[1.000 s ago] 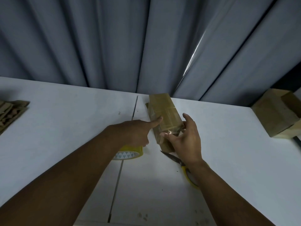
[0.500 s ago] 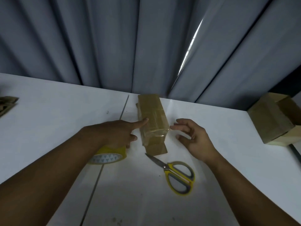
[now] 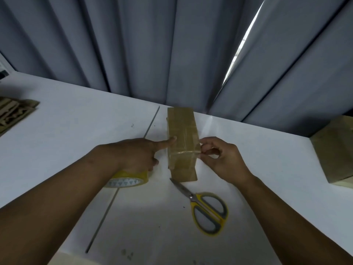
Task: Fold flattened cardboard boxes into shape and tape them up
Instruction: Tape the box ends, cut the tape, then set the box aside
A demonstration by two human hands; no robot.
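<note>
The box (image 3: 181,142) is set mid-frame on the table (image 3: 76,131), with the tape roll (image 3: 127,181) lower left, scissors (image 3: 207,210) just below, flattened cardboard (image 3: 15,113) far left.

The white table (image 3: 76,134) had a thin dark seam (image 3: 107,213) running near to far. Just right of it stood a taped cardboard box (image 3: 181,127), with yellow-handled scissors (image 3: 206,211) lying nearer, blade tips at its near corner. A yellow tape roll (image 3: 129,181) lay over the seam. Flattened cardboard (image 3: 13,113) lay far left, and another cardboard box (image 3: 336,150) stood at the right edge.

Head camera looks forward and down, close over the table (image 3: 76,134).
</note>
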